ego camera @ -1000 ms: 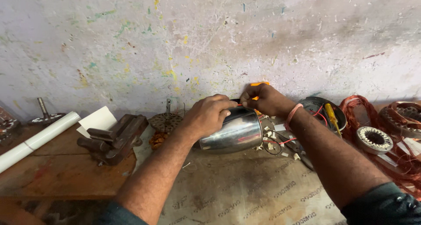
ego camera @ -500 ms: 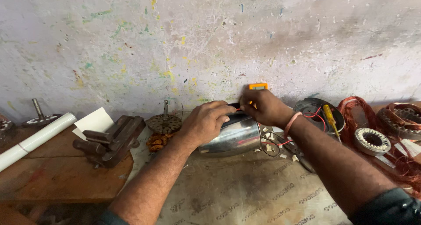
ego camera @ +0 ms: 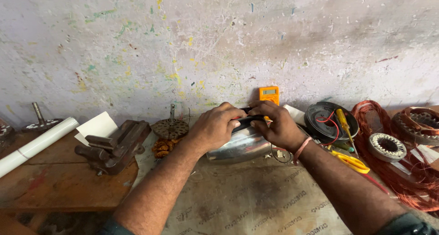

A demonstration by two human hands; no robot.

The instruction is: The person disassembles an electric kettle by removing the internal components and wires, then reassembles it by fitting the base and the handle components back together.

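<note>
Steel motor casing [ego camera: 240, 145] lengthwise left-right (both hands [ego camera: 249, 125] atop)

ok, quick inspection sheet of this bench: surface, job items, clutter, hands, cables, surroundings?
Surface: worn board beside a wooden table.
Job's things: shiny metal housing on its side, black part on top.
Clutter: bench vise, white tube, rotor, yellow scissors, screwdriver, orange meter.
Grippers: left hand and right hand grip the black part.
Cables: red leads; copper windings.
Surroundings: paint-flecked wall.
</note>
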